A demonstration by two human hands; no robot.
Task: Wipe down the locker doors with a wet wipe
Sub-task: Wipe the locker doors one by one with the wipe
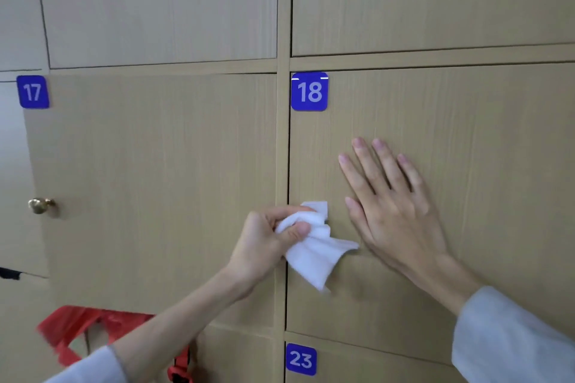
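Head view, left grip: my left hand (264, 239) is curled round the wet wipe (314, 246) at lower centre of the frame, thumb pressed over the bunched top, fingers wrapped behind it.
Head view, wet wipe: white and crumpled, held against the left edge of the locker door 18 (451, 140); its loose lower end hangs free toward the right.
Head view, right grip: my right hand (395, 205) holds nothing; fingers straight and slightly spread, palm laid flat on door 18, just right of the wipe.
Head view, locker door 18: pale wood grain, centre right of the frame, with a blue number plate 18 (309, 91) at its upper left corner.
Head view, locker door 17 (155, 180): centre left of the frame, with a blue number plate 17 (32, 92) at its upper left corner and a brass knob (40, 205) at its left edge.
Head view, number plate 23 (301, 359): blue, bottom centre, on the door below 18.
Head view, red bag (71, 329): lower left, partly hidden behind my left forearm.
Head view, sleeves: pale grey, at both lower corners.
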